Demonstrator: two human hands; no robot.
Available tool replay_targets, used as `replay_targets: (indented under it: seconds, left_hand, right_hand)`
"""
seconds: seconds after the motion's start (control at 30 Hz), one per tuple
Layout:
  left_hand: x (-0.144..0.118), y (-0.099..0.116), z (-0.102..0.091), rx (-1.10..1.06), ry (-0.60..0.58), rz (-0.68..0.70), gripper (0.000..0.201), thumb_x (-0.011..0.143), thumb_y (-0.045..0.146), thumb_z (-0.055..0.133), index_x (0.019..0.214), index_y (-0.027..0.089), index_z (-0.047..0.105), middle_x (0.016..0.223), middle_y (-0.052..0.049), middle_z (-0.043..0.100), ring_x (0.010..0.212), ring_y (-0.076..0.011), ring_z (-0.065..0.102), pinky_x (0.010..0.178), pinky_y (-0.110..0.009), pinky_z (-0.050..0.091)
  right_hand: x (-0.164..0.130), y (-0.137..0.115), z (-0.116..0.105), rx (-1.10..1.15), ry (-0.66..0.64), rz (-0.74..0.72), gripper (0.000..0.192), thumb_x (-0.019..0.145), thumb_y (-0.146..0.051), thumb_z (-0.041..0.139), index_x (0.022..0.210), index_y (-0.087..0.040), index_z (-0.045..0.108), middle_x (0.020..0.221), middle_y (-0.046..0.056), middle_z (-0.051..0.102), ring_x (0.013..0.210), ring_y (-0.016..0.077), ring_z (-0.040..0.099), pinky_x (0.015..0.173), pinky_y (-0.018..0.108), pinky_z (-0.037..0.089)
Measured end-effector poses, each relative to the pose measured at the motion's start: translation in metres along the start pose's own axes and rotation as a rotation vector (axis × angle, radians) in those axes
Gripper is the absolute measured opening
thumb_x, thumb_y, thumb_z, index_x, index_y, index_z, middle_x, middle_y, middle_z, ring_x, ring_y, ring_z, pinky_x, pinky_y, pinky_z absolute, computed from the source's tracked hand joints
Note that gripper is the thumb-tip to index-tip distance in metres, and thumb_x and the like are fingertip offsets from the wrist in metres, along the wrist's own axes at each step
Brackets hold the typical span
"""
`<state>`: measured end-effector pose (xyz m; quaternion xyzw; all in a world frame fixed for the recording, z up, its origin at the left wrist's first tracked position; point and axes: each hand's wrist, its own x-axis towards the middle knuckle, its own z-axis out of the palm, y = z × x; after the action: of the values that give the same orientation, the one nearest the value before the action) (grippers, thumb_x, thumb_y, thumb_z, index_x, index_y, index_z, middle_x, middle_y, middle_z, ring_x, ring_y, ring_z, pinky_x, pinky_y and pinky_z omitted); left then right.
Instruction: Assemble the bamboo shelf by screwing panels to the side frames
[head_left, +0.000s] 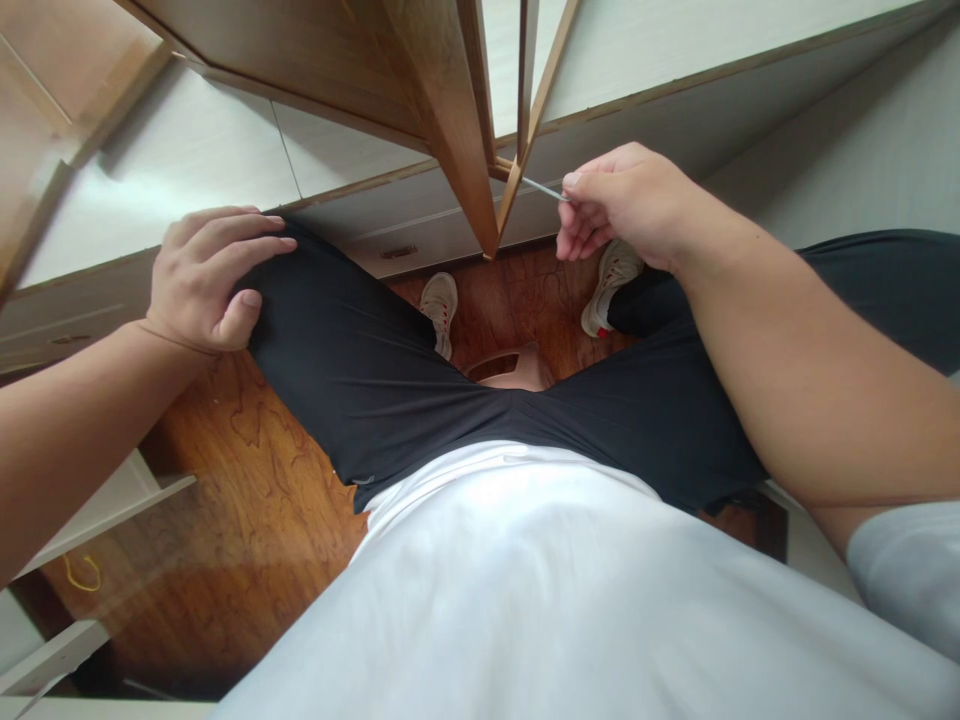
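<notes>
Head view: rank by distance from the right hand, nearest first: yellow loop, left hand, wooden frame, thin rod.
1. Thin rod: pinched in the right hand.
2. Wooden frame: just left, at the rod's other end.
3. Left hand: farther left, resting at the left knee.
4. Yellow loop: lower left, on the floor.

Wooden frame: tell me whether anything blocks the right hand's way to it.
Nothing visible does. The right hand pinches a thin grey rod whose far end appears to meet the wooden frame near its lower corner; only that rod spans the gap between hand and frame. The left hand rests away on the left knee.
</notes>
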<state>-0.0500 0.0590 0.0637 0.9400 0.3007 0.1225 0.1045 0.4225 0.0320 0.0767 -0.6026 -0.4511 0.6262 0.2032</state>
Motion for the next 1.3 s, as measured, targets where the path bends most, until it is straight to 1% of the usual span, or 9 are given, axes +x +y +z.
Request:
replay_targets:
  seconds: [0.23, 0.37, 0.5, 0.67, 0.9, 1.1, 1.2, 1.3]
  left_hand:
    - [0.0006, 0.0003, -0.0009, 0.001, 0.011, 0.015, 0.068, 0.101, 0.062, 0.027, 0.142, 0.019, 0.061, 0.145, -0.012, 0.062, 0.139, -0.035, 0.055, 0.117, -0.054, 0.043]
    - [0.0031, 0.0031, -0.0014, -0.002, 0.022, 0.017, 0.066, 0.102, 0.06, 0.028, 0.141, 0.019, 0.062, 0.144, -0.012, 0.063, 0.138, -0.0351, 0.057, 0.117, -0.054, 0.044]
    - [0.003, 0.0029, -0.0013, 0.004, 0.023, 0.019, 0.068, 0.102, 0.062, 0.026, 0.141, 0.019, 0.062, 0.145, -0.012, 0.062, 0.138, -0.0353, 0.056, 0.117, -0.055, 0.044]
    - [0.0016, 0.0017, -0.0021, 0.006, -0.008, -0.003, 0.069, 0.102, 0.063, 0.024, 0.142, 0.019, 0.06, 0.145, -0.012, 0.062, 0.139, -0.0339, 0.055, 0.117, -0.054, 0.043]
    - [-0.0005, -0.0003, -0.0006, -0.004, -0.009, -0.013, 0.073, 0.101, 0.066, 0.021, 0.141, 0.018, 0.06, 0.145, -0.012, 0.061, 0.141, -0.0341, 0.053, 0.119, -0.055, 0.041]
    - [-0.0028, -0.0015, -0.0005, 0.015, -0.054, -0.059, 0.077, 0.1, 0.069, 0.018, 0.141, 0.018, 0.059, 0.148, -0.011, 0.059, 0.143, -0.0324, 0.051, 0.121, -0.053, 0.039]
    - [-0.002, -0.0004, -0.0006, 0.017, -0.046, -0.069, 0.079, 0.099, 0.07, 0.018, 0.139, 0.017, 0.061, 0.146, -0.012, 0.061, 0.142, -0.0331, 0.052, 0.12, -0.053, 0.04]
    - [-0.0013, 0.0003, -0.0001, 0.003, -0.013, -0.055, 0.077, 0.1, 0.069, 0.02, 0.139, 0.017, 0.063, 0.145, -0.013, 0.062, 0.14, -0.0342, 0.054, 0.12, -0.053, 0.041]
  right_hand:
    - [0.0003, 0.0001, -0.0003, 0.059, -0.026, 0.019, 0.04, 0.1, -0.017, 0.045, 0.062, -0.02, 0.06, 0.06, 0.007, 0.072, 0.052, 0.0178, 0.067, 0.051, 0.025, 0.053]
    - [0.0021, 0.0024, -0.0022, 0.092, -0.053, 0.039, 0.039, 0.1, -0.019, 0.046, 0.064, -0.019, 0.059, 0.061, 0.007, 0.072, 0.054, 0.0183, 0.068, 0.054, 0.026, 0.054]
    - [0.0039, 0.0051, -0.0042, 0.138, -0.073, 0.048, 0.037, 0.1, -0.025, 0.048, 0.065, -0.02, 0.06, 0.064, 0.007, 0.072, 0.058, 0.0193, 0.069, 0.059, 0.028, 0.056]
    - [0.0062, 0.0062, -0.0055, 0.178, -0.101, 0.078, 0.04, 0.102, -0.023, 0.041, 0.066, -0.019, 0.058, 0.063, 0.009, 0.071, 0.06, 0.0202, 0.069, 0.059, 0.029, 0.055]
    - [0.0079, 0.0046, -0.0062, 0.202, -0.11, 0.11, 0.045, 0.104, -0.024, 0.04, 0.063, -0.02, 0.057, 0.062, 0.009, 0.068, 0.06, 0.0202, 0.067, 0.06, 0.031, 0.054]
    - [0.009, 0.0063, -0.0065, 0.203, -0.11, 0.115, 0.046, 0.103, -0.025, 0.041, 0.061, -0.02, 0.058, 0.062, 0.008, 0.067, 0.061, 0.0201, 0.066, 0.063, 0.032, 0.053]
    - [0.0094, 0.0074, -0.006, 0.202, -0.096, 0.105, 0.044, 0.102, -0.026, 0.042, 0.061, -0.021, 0.058, 0.062, 0.008, 0.067, 0.061, 0.02, 0.066, 0.062, 0.031, 0.053]
    - [0.0092, 0.0067, -0.006, 0.189, -0.091, 0.092, 0.041, 0.1, -0.026, 0.045, 0.062, -0.021, 0.059, 0.062, 0.008, 0.069, 0.061, 0.0201, 0.067, 0.059, 0.03, 0.054]
